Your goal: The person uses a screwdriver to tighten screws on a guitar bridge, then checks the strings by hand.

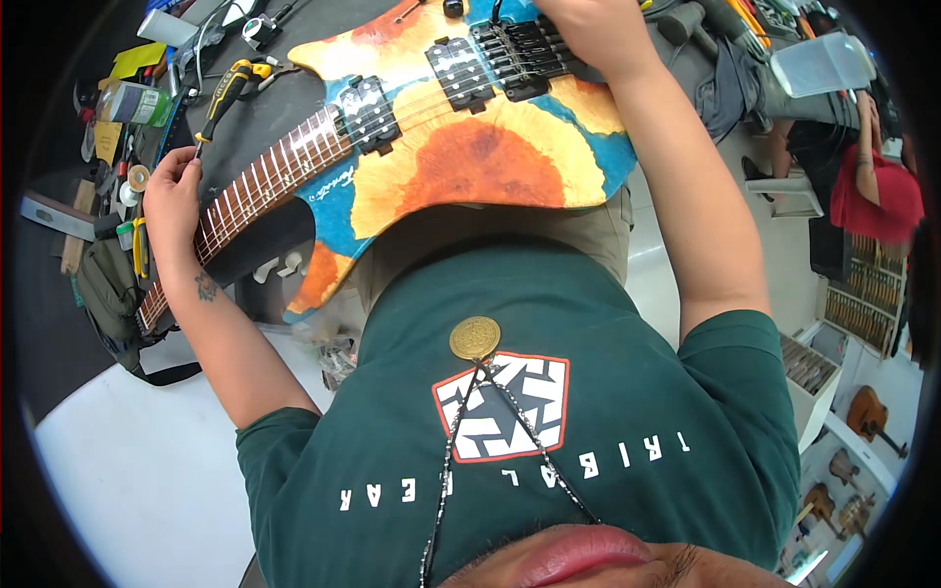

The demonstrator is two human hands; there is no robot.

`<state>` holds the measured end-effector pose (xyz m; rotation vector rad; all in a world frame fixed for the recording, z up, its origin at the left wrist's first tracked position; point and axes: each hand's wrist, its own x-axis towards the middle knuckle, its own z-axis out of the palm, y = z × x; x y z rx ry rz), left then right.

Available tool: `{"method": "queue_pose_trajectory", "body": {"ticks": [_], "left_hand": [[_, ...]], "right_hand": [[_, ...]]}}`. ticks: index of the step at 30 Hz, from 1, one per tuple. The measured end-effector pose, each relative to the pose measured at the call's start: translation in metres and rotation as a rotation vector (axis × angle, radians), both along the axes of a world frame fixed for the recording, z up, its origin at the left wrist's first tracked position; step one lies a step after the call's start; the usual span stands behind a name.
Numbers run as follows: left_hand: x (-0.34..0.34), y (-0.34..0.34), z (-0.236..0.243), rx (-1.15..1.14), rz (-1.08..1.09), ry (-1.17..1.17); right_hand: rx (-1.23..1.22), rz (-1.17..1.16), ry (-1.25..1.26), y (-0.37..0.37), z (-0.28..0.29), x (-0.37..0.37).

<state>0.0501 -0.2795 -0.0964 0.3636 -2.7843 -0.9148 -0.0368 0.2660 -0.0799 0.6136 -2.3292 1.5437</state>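
though the guitar (475, 167) has its strings (415, 116), work seems unfinished: left hand (173, 201) pinches a screwdriver (226, 102); how right hand (606, 35) fingers sit, i can't tell.

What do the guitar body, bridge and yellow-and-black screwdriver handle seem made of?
Guitar body: probably wood under glossy lacquer, given the amber mottling and highlights; its blue could be resin or paint.
Bridge: likely black-coated metal, from its sheen.
Screwdriver handle: probably moulded plastic, smooth and two-coloured.

My left hand (174, 196) pinches a yellow-and-black screwdriver (225, 100) by its shaft (201, 146), beside the fretted neck (265, 183) of a blue, orange and yellow electric guitar (480, 167); my right hand (600, 34), partly cropped above, lies by the bridge (524, 61).
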Motion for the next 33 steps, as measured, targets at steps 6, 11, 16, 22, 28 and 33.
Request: {"method": "queue_pose_trajectory", "body": {"ticks": [6,11,16,22,28,33], "left_hand": [[-0.014,-0.008,0.000,-0.144,-0.069,-0.044],[-0.004,0.020,0.027,-0.347,-0.099,-0.172],[-0.006,0.031,0.043,-0.569,-0.078,-0.234],[0.009,0.031,0.054,-0.610,-0.013,-0.213],[0.075,0.066,0.051,-0.350,0.116,0.387],[0.129,0.103,0.006,-0.459,0.132,0.775]], "right_hand": [[0.488,0.366,0.372,-0.025,0.024,0.029],[0.660,0.481,0.292,-0.050,0.032,0.027],[0.613,0.534,0.111,-0.055,0.034,0.020],[0.673,0.522,-0.074,-0.064,0.051,0.023],[0.712,0.548,-0.189,-0.071,0.055,0.010],[0.681,0.611,-0.060,-0.085,0.055,0.014]]}}
